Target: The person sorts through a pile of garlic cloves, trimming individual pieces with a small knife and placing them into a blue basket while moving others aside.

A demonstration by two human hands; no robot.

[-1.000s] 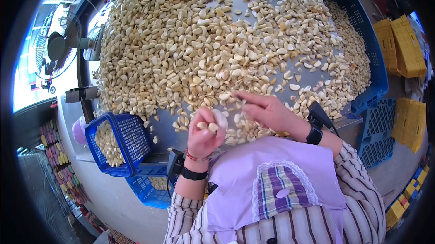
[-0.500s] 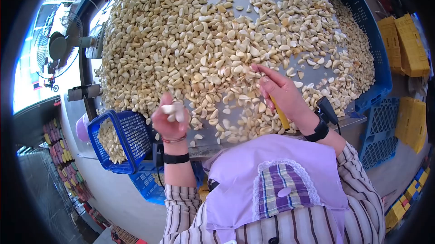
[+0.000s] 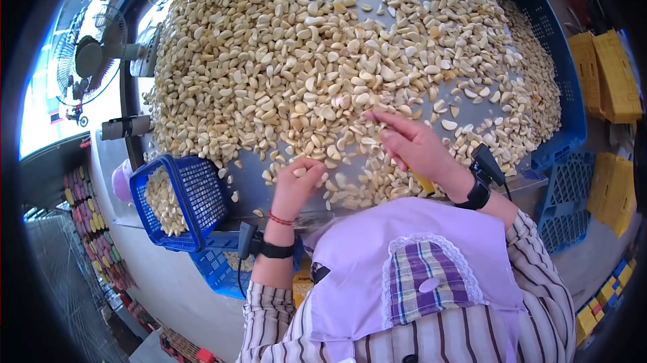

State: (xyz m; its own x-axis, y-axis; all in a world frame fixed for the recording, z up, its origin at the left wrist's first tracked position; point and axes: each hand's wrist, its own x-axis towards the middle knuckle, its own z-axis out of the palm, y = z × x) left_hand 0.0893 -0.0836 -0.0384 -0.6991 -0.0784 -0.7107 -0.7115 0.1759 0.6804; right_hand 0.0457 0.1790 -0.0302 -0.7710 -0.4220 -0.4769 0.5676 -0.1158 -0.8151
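Peeled garlic cloves (image 3: 269, 73) lie in a wide, thick spread over the metal table. My left hand (image 3: 296, 188) is closed around a few garlic cloves, with pale ones showing between the thumb and fingers, just above the near part of the table. To its right, my right hand (image 3: 424, 151) is curled around a tool with a yellow handle (image 3: 423, 183), apparently a small knife; its blade is mostly hidden. The fingertips of that hand are at the near edge of the heap.
A blue basket (image 3: 202, 194) holding cloves stands at the table's left front corner. On the right is a larger blue crate (image 3: 569, 73) with more cloves. A fan (image 3: 94, 56) stands at left, and yellow crates (image 3: 610, 73) are at far right.
My left hand has moved right, away from the blue basket toward my right hand, and its fingers have closed further over the cloves. My right hand has hardly moved.
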